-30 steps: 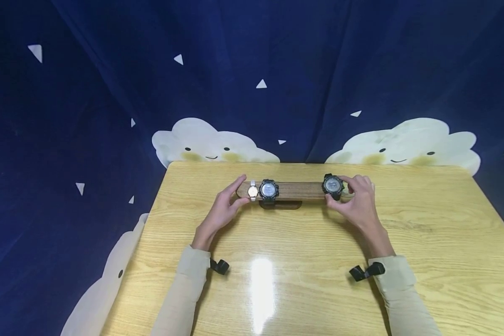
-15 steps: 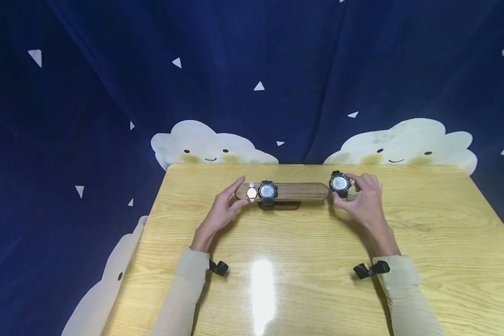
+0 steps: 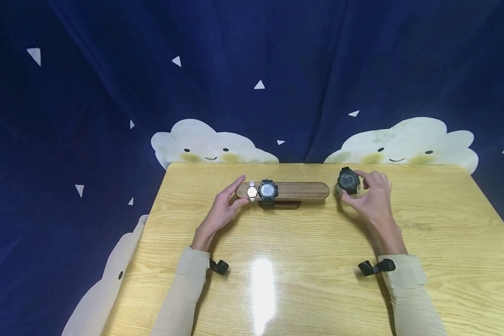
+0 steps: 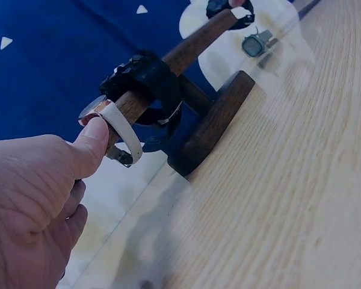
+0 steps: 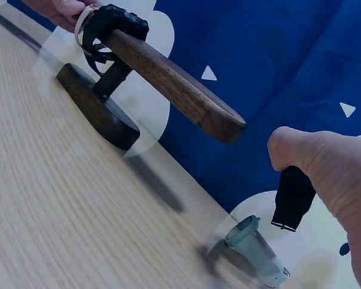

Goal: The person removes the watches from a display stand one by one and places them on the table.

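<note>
A wooden watch stand point(image 3: 302, 191) has a raised bar on a foot. Near its left end sit a small watch with a white strap point(image 4: 125, 129) and a chunky black watch point(image 3: 268, 190). My left hand point(image 3: 221, 212) grips the bar's left end, thumb tip against the white-strapped watch. Past the bar's right end, my right hand point(image 3: 374, 196) pinches another black watch point(image 3: 348, 180) between thumb and fingers, held off the bar. Its black strap end point(image 5: 293, 198) hangs down in the right wrist view. The far side of this watch is hidden by the thumb there.
A grey-green watch point(image 5: 253, 245) lies on the wooden table point(image 3: 302, 261) beneath the right hand, beyond the stand's right end. Behind the table's back edge hangs a dark blue curtain point(image 3: 218, 70) with white clouds and triangles.
My right hand has moved to the right, drawing the black watch off the bar's right end and away from it. The left hand keeps its grip on the stand.
</note>
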Action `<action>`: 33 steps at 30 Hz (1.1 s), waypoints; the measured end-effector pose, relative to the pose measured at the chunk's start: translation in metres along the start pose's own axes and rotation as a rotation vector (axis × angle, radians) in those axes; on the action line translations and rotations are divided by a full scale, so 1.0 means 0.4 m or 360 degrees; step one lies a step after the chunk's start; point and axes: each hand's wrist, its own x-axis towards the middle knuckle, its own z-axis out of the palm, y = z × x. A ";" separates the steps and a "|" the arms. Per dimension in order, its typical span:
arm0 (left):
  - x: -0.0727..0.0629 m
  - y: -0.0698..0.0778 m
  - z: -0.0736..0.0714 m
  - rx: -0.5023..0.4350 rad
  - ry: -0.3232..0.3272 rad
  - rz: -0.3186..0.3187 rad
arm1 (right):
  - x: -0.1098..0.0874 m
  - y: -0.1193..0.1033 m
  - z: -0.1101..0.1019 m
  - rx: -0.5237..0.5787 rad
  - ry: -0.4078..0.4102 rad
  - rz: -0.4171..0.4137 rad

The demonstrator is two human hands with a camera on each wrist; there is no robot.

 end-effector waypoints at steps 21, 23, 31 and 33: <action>0.001 -0.003 -0.002 0.0014 -0.0001 -0.0009 | 0.004 0.039 -0.045 -0.0169 0.0035 0.0079; 0.001 -0.003 -0.002 0.0016 -0.0002 -0.0010 | 0.003 0.043 -0.047 -0.0191 0.0021 0.0096; 0.002 -0.002 0.000 0.0024 -0.0002 0.0000 | -0.002 0.061 -0.059 -0.0244 0.0000 0.0154; 0.002 -0.003 0.000 0.0021 -0.0001 0.0003 | -0.004 0.068 -0.064 -0.0242 0.0013 0.0170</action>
